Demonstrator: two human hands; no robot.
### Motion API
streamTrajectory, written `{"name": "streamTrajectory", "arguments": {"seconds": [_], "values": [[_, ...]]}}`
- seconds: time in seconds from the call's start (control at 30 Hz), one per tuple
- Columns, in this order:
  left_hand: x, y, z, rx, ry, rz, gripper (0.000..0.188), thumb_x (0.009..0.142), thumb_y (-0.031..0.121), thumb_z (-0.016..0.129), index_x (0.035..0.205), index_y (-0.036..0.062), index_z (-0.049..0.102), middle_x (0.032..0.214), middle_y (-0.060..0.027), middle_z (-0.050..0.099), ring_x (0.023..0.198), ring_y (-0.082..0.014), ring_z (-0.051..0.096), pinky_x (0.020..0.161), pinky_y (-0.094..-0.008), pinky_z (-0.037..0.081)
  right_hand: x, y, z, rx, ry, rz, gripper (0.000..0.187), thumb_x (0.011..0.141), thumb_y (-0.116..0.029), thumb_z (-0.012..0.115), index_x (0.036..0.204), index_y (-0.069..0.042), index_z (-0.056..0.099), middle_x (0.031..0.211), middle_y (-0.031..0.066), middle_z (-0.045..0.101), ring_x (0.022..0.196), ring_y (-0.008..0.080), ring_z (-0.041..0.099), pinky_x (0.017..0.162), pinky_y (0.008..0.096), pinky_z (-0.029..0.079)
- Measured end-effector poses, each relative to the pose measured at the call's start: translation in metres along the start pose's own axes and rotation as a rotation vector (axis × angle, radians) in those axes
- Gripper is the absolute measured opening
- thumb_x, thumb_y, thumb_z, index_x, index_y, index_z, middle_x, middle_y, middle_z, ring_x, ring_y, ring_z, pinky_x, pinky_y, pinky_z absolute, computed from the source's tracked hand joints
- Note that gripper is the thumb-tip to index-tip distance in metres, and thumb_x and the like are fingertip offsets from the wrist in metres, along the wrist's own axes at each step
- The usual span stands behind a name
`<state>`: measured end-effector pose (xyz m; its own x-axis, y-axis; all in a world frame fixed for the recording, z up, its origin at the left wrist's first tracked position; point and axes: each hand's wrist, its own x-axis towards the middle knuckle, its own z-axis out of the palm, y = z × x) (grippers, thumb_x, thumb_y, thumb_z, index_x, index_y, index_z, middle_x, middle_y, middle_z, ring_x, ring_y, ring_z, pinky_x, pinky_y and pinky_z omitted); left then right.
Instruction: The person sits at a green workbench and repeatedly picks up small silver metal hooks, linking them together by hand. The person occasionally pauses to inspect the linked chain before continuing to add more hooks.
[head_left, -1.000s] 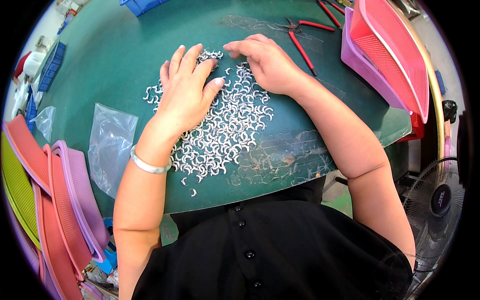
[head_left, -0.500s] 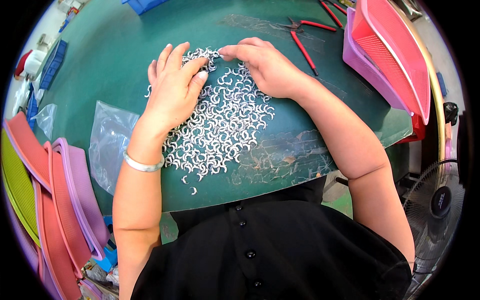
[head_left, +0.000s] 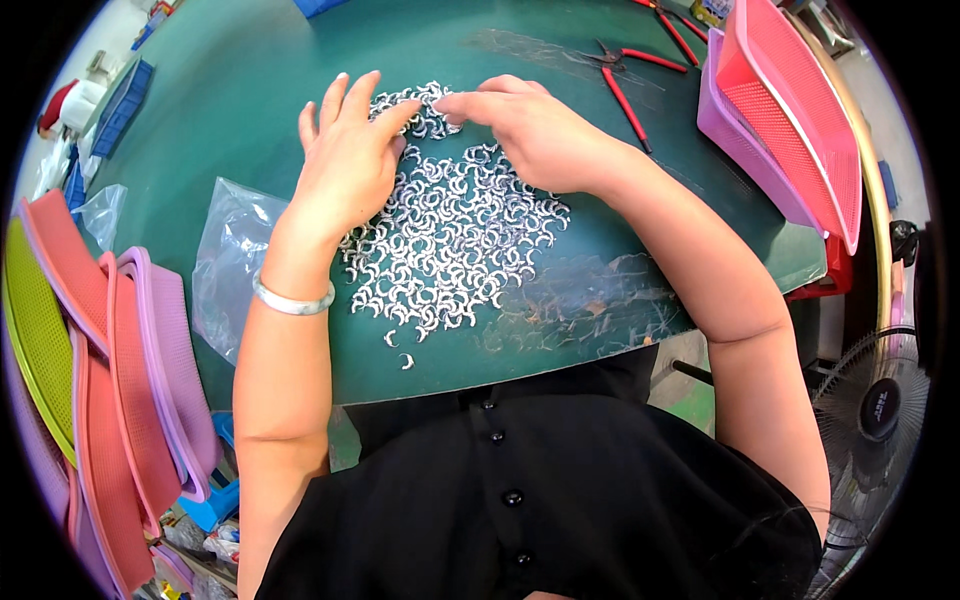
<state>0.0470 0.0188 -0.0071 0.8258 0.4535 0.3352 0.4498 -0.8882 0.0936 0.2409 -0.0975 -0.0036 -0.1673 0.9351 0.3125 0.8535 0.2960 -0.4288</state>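
Observation:
Small silver crescent-shaped metal pieces [head_left: 450, 240] lie spread in a wide heap on the green tabletop, with a smaller cluster at the far end. At the far left side of the heap is my left hand [head_left: 350, 160], open, its fingers spread and its index finger touching the far cluster. A pale bangle circles that wrist. Across from it, my right hand [head_left: 545, 140] is open over the far right edge of the heap. Its index finger stretches left to the same cluster; its lower fingers are partly hidden. No piece is visibly gripped in either hand.
A clear plastic bag [head_left: 235, 260] lies left of my left forearm. Red-handled pliers [head_left: 625, 90] rest at the far right, beside stacked pink and purple baskets [head_left: 765, 130]. More coloured baskets [head_left: 130, 370] stand at the left edge. A fan [head_left: 875, 420] is at lower right.
The view has shifted slightly, moving the table things rightward in the picture. My left thumb has drawn in under the hand, and both index fingers now reach the far cluster.

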Motion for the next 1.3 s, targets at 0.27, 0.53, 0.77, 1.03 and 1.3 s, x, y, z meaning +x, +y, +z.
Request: {"name": "streamTrajectory", "arguments": {"seconds": [0.27, 0.53, 0.77, 1.03, 1.3], "values": [[-0.005, 0.010, -0.008, -0.016, -0.104, 0.004, 0.033, 0.087, 0.010, 0.056, 0.117, 0.0196, 0.065, 0.142, -0.0170, 0.038, 0.137, -0.0387, 0.026, 0.109, -0.0589, 0.016, 0.015, -0.007, 0.003, -0.112, 0.045, 0.085, 0.055, 0.073, 0.013, 0.045, 0.122, -0.010, 0.057, 0.100, 0.0063, 0.067, 0.102, 0.0297, 0.056, 0.091, 0.0414, 0.044], [-0.007, 0.009, 0.000, -0.097, -0.112, 0.044, 0.031, 0.087, 0.012, 0.056, 0.115, 0.0193, 0.065, 0.140, -0.0164, 0.040, 0.136, -0.0382, 0.027, 0.109, -0.0597, 0.016, 0.001, 0.007, 0.003, 0.028, 0.084, 0.036, 0.049, 0.075, 0.013, 0.046, 0.119, -0.006, 0.059, 0.096, 0.0100, 0.066, 0.101, 0.0303, 0.056, 0.089, 0.0402, 0.046], [-0.006, 0.006, 0.003, -0.147, -0.059, -0.003, 0.032, 0.086, 0.005, 0.053, 0.116, 0.0126, 0.063, 0.139, -0.0155, 0.042, 0.135, -0.0372, 0.029, 0.111, -0.0484, 0.019, 0.001, 0.003, 0.007, -0.068, 0.074, 0.043, 0.048, 0.076, 0.012, 0.046, 0.118, -0.007, 0.060, 0.098, 0.0080, 0.066, 0.101, 0.0287, 0.055, 0.089, 0.0406, 0.045], [-0.005, 0.005, 0.000, -0.230, -0.044, 0.063, 0.025, 0.082, 0.001, 0.051, 0.094, 0.0097, 0.070, 0.131, -0.0170, 0.049, 0.132, -0.0383, 0.033, 0.109, -0.0508, 0.021, 0.003, 0.007, 0.015, 0.058, 0.131, -0.026, 0.048, 0.077, 0.011, 0.045, 0.118, -0.009, 0.060, 0.096, 0.0069, 0.066, 0.098, 0.0281, 0.056, 0.090, 0.0400, 0.044], [-0.004, 0.005, 0.004, -0.228, -0.042, 0.044, 0.030, 0.082, -0.001, 0.050, 0.104, 0.0103, 0.068, 0.134, -0.0154, 0.047, 0.132, -0.0375, 0.033, 0.109, -0.0479, 0.023, 0.005, 0.003, 0.017, 0.043, 0.141, -0.045, 0.047, 0.079, 0.010, 0.046, 0.120, -0.010, 0.059, 0.098, 0.0071, 0.065, 0.104, 0.0287, 0.054, 0.092, 0.0409, 0.043]]}}
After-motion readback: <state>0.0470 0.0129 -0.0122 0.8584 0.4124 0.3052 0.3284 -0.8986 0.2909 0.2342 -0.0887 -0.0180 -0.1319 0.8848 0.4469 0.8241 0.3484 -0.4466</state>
